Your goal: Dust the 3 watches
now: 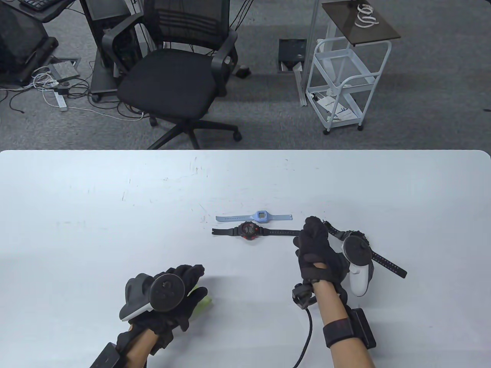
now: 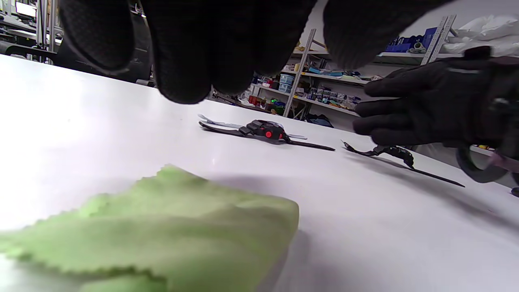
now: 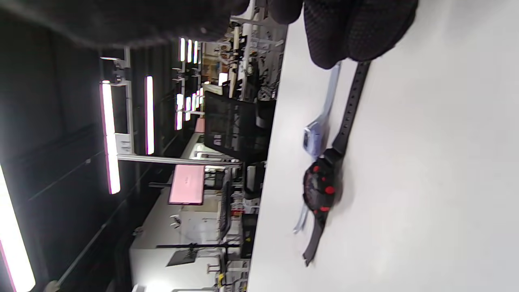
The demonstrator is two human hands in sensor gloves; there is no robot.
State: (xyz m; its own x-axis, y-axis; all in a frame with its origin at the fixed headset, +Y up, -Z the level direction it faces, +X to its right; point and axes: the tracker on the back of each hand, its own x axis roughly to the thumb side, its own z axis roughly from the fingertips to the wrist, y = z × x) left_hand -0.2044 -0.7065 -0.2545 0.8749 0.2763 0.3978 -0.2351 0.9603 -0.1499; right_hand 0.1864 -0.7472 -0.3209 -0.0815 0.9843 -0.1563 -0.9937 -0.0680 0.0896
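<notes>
Three watches lie on the white table (image 1: pixel 115 214): a light blue watch (image 1: pixel 261 216) farthest back, a black-and-red watch (image 1: pixel 249 230) just in front of it, and a black watch (image 1: pixel 387 263) to the right, partly hidden by my right hand's tracker. My right hand (image 1: pixel 311 234) hovers with straight fingers above the black watch (image 2: pixel 392 152) and holds nothing. Its fingertips are near the strap end of the black-and-red watch (image 3: pixel 322 188). My left hand (image 1: pixel 193 283) hangs relaxed just over a green cloth (image 2: pixel 162 231), which lies flat on the table.
Beyond the table's far edge stand an office chair (image 1: pixel 172 76) and a white wire cart (image 1: pixel 341 84). Cables from both wrists trail to the table's near edge.
</notes>
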